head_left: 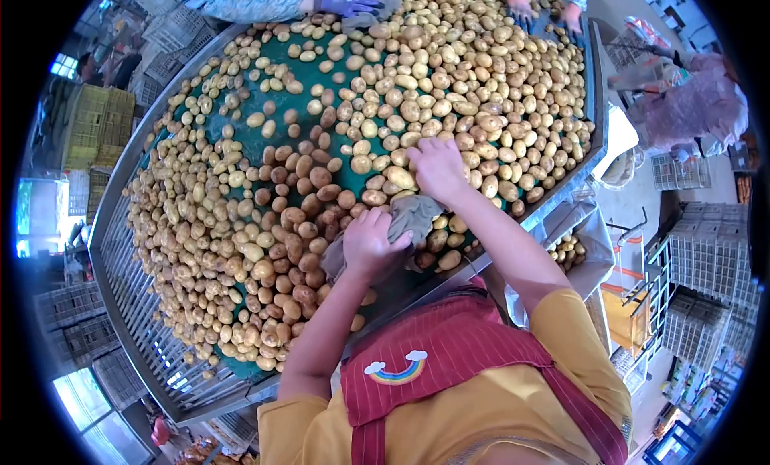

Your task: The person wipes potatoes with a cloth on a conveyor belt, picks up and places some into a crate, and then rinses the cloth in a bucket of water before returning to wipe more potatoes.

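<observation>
Many potatoes point(497, 104) cover a wide, green-lined sorting table point(261, 120) with metal edges. My left hand point(370, 242) is closed over a grey cloth point(413, 216) near the front edge, its thumb turned toward the right. The cloth bunches between my hands and also shows beside my left wrist. Farther forward, my right hand point(439, 170) rests among potatoes with its fingers curled down, beside a yellowish potato point(400, 178). Whatever lies under those fingers is hidden. Browner potatoes point(301, 224) are heaped left of my left hand.
At the far edge, a co-worker's purple-gloved hand point(350, 2) lies by a dark cloth; another co-worker's hands point(521, 9) are at top right. A bag of potatoes point(568, 250) hangs at my right. Stacked crates point(706, 248) stand beyond. A slatted rim point(148, 341) borders the left.
</observation>
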`<state>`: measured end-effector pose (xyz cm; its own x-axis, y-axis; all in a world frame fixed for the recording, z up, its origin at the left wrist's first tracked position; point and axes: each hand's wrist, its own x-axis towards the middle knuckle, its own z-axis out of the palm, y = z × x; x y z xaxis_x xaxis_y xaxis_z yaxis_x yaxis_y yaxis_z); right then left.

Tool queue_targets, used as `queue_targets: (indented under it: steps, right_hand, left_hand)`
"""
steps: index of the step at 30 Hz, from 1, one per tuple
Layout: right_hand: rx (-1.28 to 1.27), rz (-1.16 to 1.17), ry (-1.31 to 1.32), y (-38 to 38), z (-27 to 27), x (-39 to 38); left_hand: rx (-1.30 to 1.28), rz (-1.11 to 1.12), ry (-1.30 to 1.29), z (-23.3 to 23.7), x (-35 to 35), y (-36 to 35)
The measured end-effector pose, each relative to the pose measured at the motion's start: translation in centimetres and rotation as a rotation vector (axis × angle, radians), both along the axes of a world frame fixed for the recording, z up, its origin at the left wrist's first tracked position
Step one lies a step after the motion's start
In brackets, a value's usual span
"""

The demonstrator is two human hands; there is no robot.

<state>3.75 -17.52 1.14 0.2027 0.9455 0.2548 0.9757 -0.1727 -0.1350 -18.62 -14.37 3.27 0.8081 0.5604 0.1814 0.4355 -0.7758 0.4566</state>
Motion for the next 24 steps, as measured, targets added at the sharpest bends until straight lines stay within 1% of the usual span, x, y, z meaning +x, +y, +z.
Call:
queue_targets:
  steps: [2,3,5,6,7,8,9,10,12,13,14,15,16,17,18,19,20,21,22,24]
  right_hand:
    - [-0.042,0.018,-0.071,1.1,-0.3,-0.1]
    - [-0.097,0.037,0.016,1.0,-0.3,0.4]
    - [0.128,0.026,0.363,-0.8,2.3,0.5]
    - [0.242,0.024,0.532,-2.2,3.6,0.8]
    - [0.326,-0.043,0.6,-4.5,4.5,0.8]
    - [0.393,-0.11,0.55,-7.2,5.7,1.1]
    - [0.364,-0.271,0.6,-10.4,6.0,1.4]
    - [0.392,-0.317,0.449,-13.7,5.9,2.4]
    - [0.339,-0.53,0.378,-21.9,4.4,3.5]
    - [0.272,-0.678,0.343,-26.3,3.8,3.7]
    - [0.189,-0.806,0.28,-31.2,3.1,3.8]
    - [0.149,-0.887,0.157,-36.5,2.2,3.4]
    - [0.07,-1.042,0.229,-41.3,1.8,2.8]
    - [-0.053,-1.157,0.199,-47.5,0.3,2.8]
    - [-0.402,-1.366,0.234,-49.8,1.7,2.3]
    - [-0.76,-1.478,0.061,-49.8,3.5,0.6]
    - [-0.771,-1.524,0.197,-49.4,4.8,0.5]
    - [-0.594,-1.35,0.23,-48.0,5.9,0.3]
    - [-0.413,-1.172,0.268,-45.5,6.6,0.5]
    - [0.038,-0.737,0.588,-37.7,7.2,1.3]
  left_hand:
    - [-0.008,-0.013,0.022,0.2,-0.5,-0.3]
    - [-0.009,-0.058,0.001,0.4,-0.8,-0.2]
    - [-0.014,-0.148,-0.04,1.3,-1.8,0.2]
    - [-0.015,-0.182,0.0,1.5,-2.5,0.5]
    - [-0.02,-0.216,0.04,1.5,-3.4,0.6]
    - [-0.03,-0.258,0.085,1.5,-4.3,0.6]
    - [-0.069,-0.263,0.114,1.3,-4.7,0.6]
    - [-0.04,-0.273,0.112,0.9,-5.0,0.6]
    - [0.019,-0.288,0.086,-0.6,-5.3,0.6]
    - [0.032,-0.267,0.056,-1.2,-5.1,0.6]
    - [-0.065,-0.25,0.115,-0.9,-4.6,0.7]
    - [-0.159,-0.226,0.174,0.1,-4.1,0.9]
    - [-0.248,-0.193,0.231,1.0,-3.5,1.0]
    - [-0.379,-0.077,0.206,1.7,-3.2,0.7]
    - [-0.445,-0.097,0.169,2.0,-2.7,1.1]
    - [-0.52,-0.108,0.131,2.1,-2.2,1.3]
    - [-0.596,-0.118,0.107,2.1,-2.1,1.3]
    - [-0.583,-0.117,0.109,2.1,-1.5,1.1]
    - [-0.658,-0.135,0.192,4.1,-0.1,0.7]
    - [-0.614,-0.295,0.038,4.0,1.9,0.1]
